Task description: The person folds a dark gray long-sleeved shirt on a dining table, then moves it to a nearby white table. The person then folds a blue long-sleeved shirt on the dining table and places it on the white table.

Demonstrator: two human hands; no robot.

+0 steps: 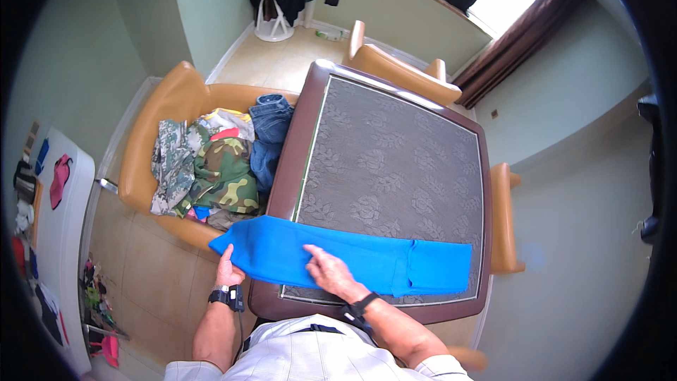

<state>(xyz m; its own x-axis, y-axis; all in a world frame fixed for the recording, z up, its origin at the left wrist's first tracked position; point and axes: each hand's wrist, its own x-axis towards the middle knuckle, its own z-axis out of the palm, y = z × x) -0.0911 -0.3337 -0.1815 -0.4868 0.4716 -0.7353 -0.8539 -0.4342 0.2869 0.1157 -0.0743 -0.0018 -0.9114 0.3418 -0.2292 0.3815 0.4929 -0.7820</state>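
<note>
A long strip of folded blue cloth [359, 254], perhaps a garment, lies along the near side of the table. Its left end sticks out past the table edge, and my left hand [230, 271] grips the near border there, thumb on top. My right hand [330, 271] rests over the middle of the cloth with the index finger extended and nothing in its grasp. Toward the right end, a fold with a loose edge crosses the strip. The table [391, 169] has a grey floral top and a dark red-brown frame.
Left of the table, a tan armchair [143, 169] holds a heap of clothes, including a camouflage garment [227, 174] and blue jeans [271, 119]. More tan chairs stand at the far side [402, 71] and right side [502, 217]. A white cabinet [69, 233] bearing small items is at far left.
</note>
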